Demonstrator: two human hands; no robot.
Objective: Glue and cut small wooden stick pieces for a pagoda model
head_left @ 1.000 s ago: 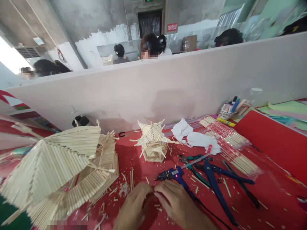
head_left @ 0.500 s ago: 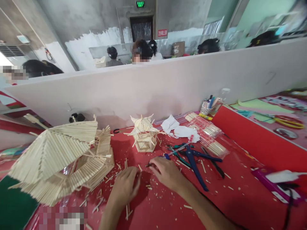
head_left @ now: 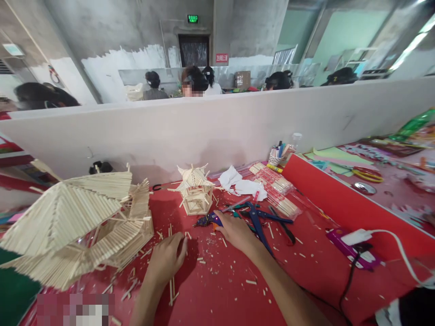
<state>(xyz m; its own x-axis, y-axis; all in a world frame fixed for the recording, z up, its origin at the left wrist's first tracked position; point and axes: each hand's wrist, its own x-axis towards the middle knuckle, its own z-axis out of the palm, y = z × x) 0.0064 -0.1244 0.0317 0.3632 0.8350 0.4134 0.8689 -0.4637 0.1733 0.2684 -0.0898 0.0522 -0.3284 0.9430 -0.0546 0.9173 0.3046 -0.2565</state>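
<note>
My right hand (head_left: 237,233) is closed around the handle of a blue glue gun (head_left: 208,220). The gun lies on the red table (head_left: 306,276) with its nozzle pointing left and a small red light on. My left hand (head_left: 166,260) rests on the table to the left, fingers pressed together over short wooden sticks (head_left: 171,286); what it pinches is hidden. Just behind the gun stands a small pavilion model (head_left: 195,196) made of sticks.
A large stick-built roof model (head_left: 78,222) fills the left. Blue-handled pliers and cutters (head_left: 262,221), packets of sticks (head_left: 276,191) and white tissue (head_left: 242,183) lie right of the gun. A purple power strip (head_left: 353,248) sits at right. A white partition (head_left: 217,131) backs the table; other people sit beyond.
The hands, joined together a second ago, have separated. My right hand reached forward onto the glue gun and my left stayed over the sticks. The view has swung right and pulled back.
</note>
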